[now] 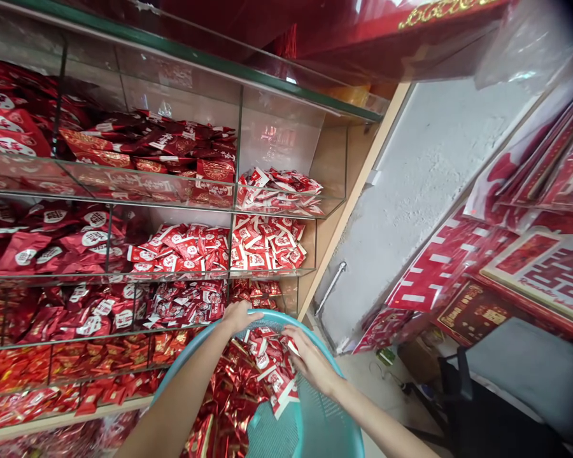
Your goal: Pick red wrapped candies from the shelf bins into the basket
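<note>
A round teal plastic basket [315, 432] sits low in front of me, partly filled with red foil-wrapped sweets [262, 369]. My left hand [239, 316] is curled over the basket's far rim, gripping it. My right hand [308, 359] lies on the pile of sweets inside the basket, fingers bent down into the packets; what it grasps, if anything, is hidden. Just beyond the basket stand glass shelf compartments full of red-and-white sweet packets [267, 245].
A tiered glass display rack [239, 146] of red sweets fills the left. A wooden side panel [344, 216] ends it, with a grey wall [410, 191] behind. Red paper decorations [530, 267] hang at right, above a dark chair [487, 407].
</note>
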`<state>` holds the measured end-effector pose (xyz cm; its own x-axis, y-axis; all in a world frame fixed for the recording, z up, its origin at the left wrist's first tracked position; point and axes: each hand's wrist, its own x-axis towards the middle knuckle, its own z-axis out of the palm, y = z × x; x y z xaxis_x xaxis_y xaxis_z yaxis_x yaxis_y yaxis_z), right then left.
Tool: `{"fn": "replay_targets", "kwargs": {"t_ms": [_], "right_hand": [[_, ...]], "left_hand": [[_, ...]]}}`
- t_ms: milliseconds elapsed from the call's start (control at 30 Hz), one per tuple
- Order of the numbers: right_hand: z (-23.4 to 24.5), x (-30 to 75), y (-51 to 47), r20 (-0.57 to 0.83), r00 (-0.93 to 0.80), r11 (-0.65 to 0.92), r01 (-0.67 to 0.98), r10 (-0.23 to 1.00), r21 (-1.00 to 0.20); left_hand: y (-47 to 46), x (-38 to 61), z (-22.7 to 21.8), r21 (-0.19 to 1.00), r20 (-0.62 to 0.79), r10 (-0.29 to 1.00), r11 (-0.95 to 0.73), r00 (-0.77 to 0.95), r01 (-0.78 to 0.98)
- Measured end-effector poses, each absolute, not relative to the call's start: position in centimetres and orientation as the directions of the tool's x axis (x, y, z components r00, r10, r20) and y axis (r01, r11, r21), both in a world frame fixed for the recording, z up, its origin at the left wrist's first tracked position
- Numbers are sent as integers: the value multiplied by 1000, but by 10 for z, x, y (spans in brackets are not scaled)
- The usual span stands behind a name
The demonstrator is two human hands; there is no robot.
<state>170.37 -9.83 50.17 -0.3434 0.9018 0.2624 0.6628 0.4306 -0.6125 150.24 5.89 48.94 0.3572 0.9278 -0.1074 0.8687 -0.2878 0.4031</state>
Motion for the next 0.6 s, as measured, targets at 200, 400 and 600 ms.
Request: {"fn": "replay_targets", "kwargs": {"t_ms": [200, 400, 600], "right_hand": [[520, 1700, -100, 276, -321, 419, 777, 906, -470], [523, 1675, -84, 219, -392, 412, 909, 894, -54], [522, 1635, -56, 248, -262, 243, 964, 932, 104]], "left_hand": [[59, 1503, 492, 386, -118, 917, -312, 382, 868], [56, 1503, 495, 381, -107, 923, -306, 370, 873], [58, 1503, 500, 381, -141, 910, -314, 390, 870]]}}
